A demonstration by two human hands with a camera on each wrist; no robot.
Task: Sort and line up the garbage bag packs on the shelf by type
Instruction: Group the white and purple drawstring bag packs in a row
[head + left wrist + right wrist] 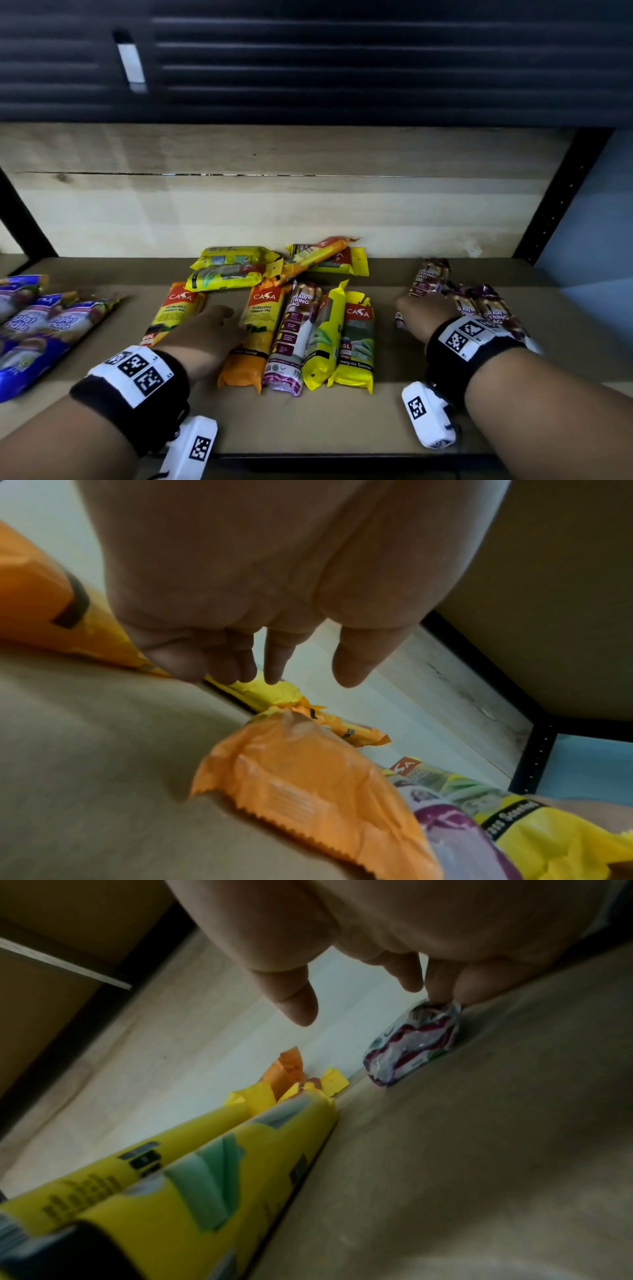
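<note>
Garbage bag packs lie mixed on the brown shelf (308, 421). My left hand (219, 322) hovers with straight fingers between two orange CASA packs (171, 315) (255, 329) and holds nothing; the left wrist view shows its fingertips (272, 677) free above the shelf. To the right of those lie a purple drawstring pack (294, 339) and two yellow packs (323, 339) (356, 342). My right hand (418, 311) rests on a group of purple drawstring packs (493, 315) at the right. Its fingers touch the end of one purple pack (414, 1042), thumb apart.
Behind the row, yellow packs (233, 270) and an angled orange pack (315, 257) are piled against the wooden back wall. Blue packs (34, 329) lie at the far left. A black upright (561, 198) bounds the shelf on the right. Bare shelf shows between the middle row and the purple group.
</note>
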